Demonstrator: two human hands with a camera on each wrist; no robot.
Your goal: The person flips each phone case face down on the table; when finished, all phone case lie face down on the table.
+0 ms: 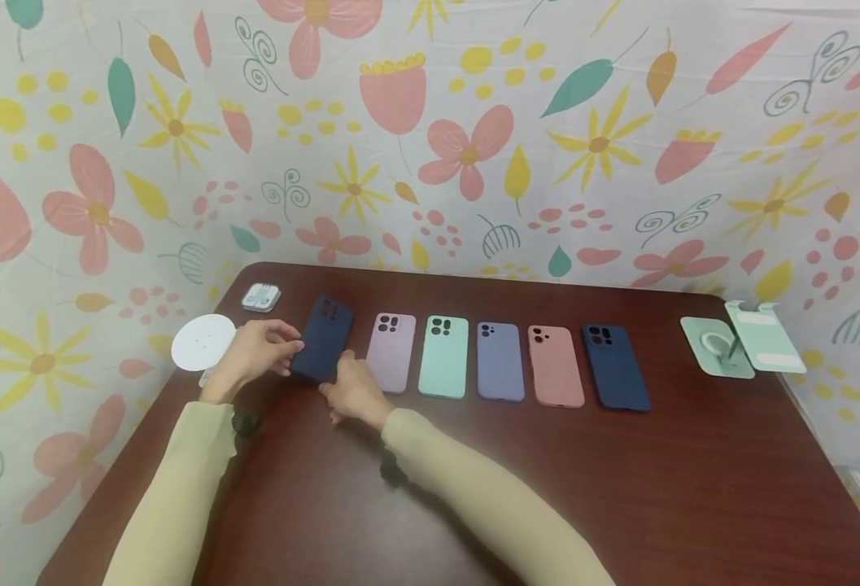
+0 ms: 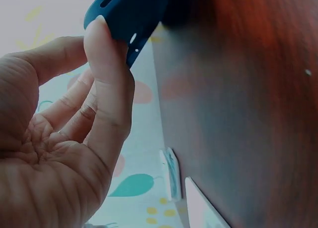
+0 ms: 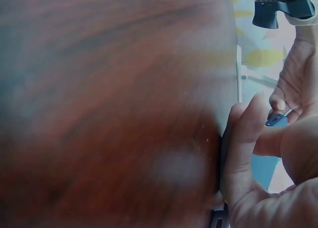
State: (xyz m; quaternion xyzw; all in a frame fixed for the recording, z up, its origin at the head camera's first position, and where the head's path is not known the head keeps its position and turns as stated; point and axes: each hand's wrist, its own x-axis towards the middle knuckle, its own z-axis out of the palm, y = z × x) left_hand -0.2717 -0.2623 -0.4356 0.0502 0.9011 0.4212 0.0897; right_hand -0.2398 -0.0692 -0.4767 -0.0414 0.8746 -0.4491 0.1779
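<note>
A dark blue phone case [image 1: 325,334] leans at the left end of a row of cases, its camera cutouts at the top. My left hand [image 1: 257,356] pinches its left edge low down; in the left wrist view the thumb [image 2: 102,54] presses on the blue case [image 2: 131,17], whose small edge holes show. My right hand [image 1: 356,391] holds the lower right corner, fingers at the right edge and thumb by the bottom. In the right wrist view part of the blue case [image 3: 263,169] shows behind the right hand [image 3: 248,163], with the left hand [image 3: 298,84] beyond.
Rightward lie phone cases in lilac [image 1: 391,354], mint [image 1: 444,358], periwinkle [image 1: 500,362], pink [image 1: 556,366] and navy [image 1: 617,368]. Boxed earphones [image 1: 261,297] and a white round disc [image 1: 202,342] are at the left, a mint folding stand [image 1: 770,338] at the right. A floral cloth [image 1: 466,163] hangs behind.
</note>
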